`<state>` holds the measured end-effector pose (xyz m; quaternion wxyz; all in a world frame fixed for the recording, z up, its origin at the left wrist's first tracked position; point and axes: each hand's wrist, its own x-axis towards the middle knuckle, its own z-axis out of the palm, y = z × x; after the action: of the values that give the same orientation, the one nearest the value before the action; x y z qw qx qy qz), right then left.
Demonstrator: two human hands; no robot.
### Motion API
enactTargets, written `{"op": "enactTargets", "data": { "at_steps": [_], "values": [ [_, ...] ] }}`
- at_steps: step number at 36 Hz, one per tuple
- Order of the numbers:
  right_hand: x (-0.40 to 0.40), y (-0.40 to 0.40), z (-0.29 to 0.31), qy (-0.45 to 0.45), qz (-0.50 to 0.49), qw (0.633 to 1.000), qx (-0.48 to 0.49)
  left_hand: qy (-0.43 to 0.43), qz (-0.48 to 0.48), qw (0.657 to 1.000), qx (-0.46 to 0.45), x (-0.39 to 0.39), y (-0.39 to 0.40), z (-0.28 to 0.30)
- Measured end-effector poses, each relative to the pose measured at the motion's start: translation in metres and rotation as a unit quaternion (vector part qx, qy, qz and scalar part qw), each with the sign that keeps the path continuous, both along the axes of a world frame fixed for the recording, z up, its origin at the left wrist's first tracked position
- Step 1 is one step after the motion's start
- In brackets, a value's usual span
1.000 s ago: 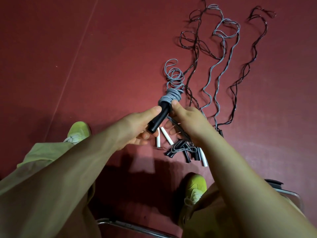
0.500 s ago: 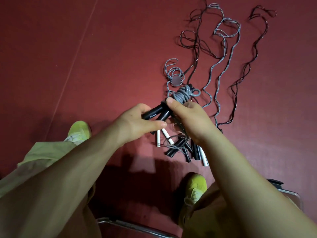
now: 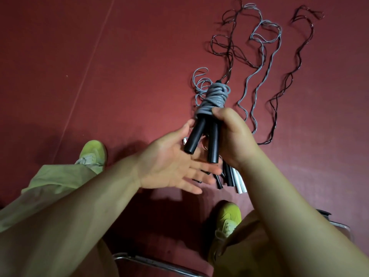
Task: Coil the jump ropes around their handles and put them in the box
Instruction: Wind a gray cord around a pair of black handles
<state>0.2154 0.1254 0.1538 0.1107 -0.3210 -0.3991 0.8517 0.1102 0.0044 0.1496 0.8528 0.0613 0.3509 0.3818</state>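
Grey rope [image 3: 214,98] sits coiled round two black handles [image 3: 203,137], gripped by the right hand [image 3: 232,136] above the floor; the left hand [image 3: 175,164] (palm up, fingers spread) waits beneath them.

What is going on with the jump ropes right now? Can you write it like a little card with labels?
right hand: grips the grey rope bundle, thumb pressing the coils
black handles: two, side by side, pointing down from the coils
left hand: open, palm up under the handle ends
loose tail: a little grey rope not yet wound
ropes on floor: several, grey and dark, uncoiled
spare handles: black and white, piled by the shoe
box: not in view
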Motion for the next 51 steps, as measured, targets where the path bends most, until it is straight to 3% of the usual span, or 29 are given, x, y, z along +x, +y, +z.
{"op": "enactTargets", "data": {
  "at_steps": [4,7,12,19,29,32,37,46,51],
  "values": [
    [0.001,-0.001,0.004,-0.016,-0.005,1.000,-0.004,-0.100,0.052,0.993,0.026,0.003,-0.001,0.002],
    [-0.002,-0.003,0.001,-0.023,0.015,0.997,0.065,-0.113,0.099,0.988,0.028,0.004,0.000,0.003],
    [-0.002,-0.002,0.006,-0.003,0.026,0.995,0.092,-0.158,0.102,0.982,0.021,-0.002,0.000,0.013],
    [-0.001,-0.003,0.004,-0.094,0.080,0.972,0.200,0.070,0.073,0.995,-0.026,-0.014,0.005,0.020],
    [0.003,-0.003,-0.002,-0.206,0.163,0.922,0.285,0.265,0.034,0.961,-0.072,-0.013,0.007,0.013],
    [0.001,-0.004,-0.004,-0.236,0.173,0.911,0.290,0.357,0.032,0.930,-0.082,-0.010,0.007,0.009],
    [0.002,-0.007,-0.005,-0.279,0.197,0.899,0.276,0.529,-0.016,0.847,-0.053,-0.008,0.005,-0.005],
    [0.002,-0.005,-0.001,-0.273,0.165,0.925,0.207,0.617,0.011,0.787,-0.014,-0.012,0.003,-0.009],
    [0.000,-0.004,-0.001,-0.226,0.133,0.941,0.213,0.586,0.025,0.810,0.006,-0.013,0.002,-0.008]
  ]
}}
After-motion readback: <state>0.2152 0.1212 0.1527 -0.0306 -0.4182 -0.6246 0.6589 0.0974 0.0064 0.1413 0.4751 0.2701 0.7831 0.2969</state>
